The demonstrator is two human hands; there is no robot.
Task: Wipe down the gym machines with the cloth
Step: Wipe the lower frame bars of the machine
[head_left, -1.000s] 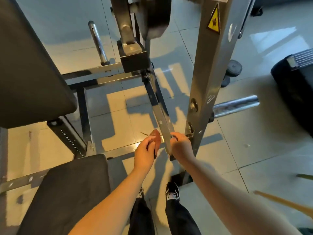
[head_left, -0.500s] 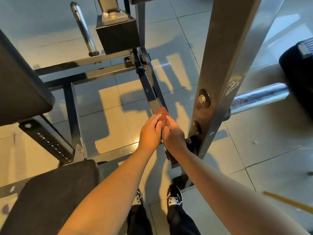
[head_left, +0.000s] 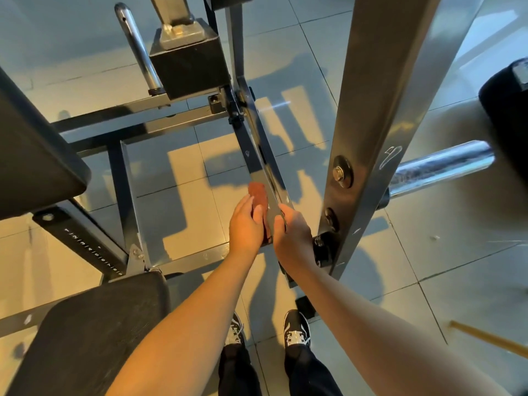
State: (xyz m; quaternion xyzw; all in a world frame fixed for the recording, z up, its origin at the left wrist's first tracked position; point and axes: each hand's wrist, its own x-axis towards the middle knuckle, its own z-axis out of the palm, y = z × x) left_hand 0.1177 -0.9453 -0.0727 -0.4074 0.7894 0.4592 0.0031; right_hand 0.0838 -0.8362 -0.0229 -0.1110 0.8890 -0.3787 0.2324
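Reddish-brown cloth [head_left: 258, 195]: folded into small pad, pressed on left face of slanted steel bar [head_left: 261, 164]. Left hand [head_left: 246, 224] grips it, fingers curled round pad. Right hand [head_left: 292, 237] steadies bar low down, fingers wrapped over edge. Step, likely: wiping bar's lower stretch. Next calls for sliding cloth up smooth, glossy flat face toward black block [head_left: 188, 70]. Grey bolted upright post [head_left: 371, 110] just to right.

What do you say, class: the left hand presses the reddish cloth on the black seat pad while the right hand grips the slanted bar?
No. In the head view the left hand presses the reddish cloth on the slanted bar, not the seat pad; the right hand grips that bar.
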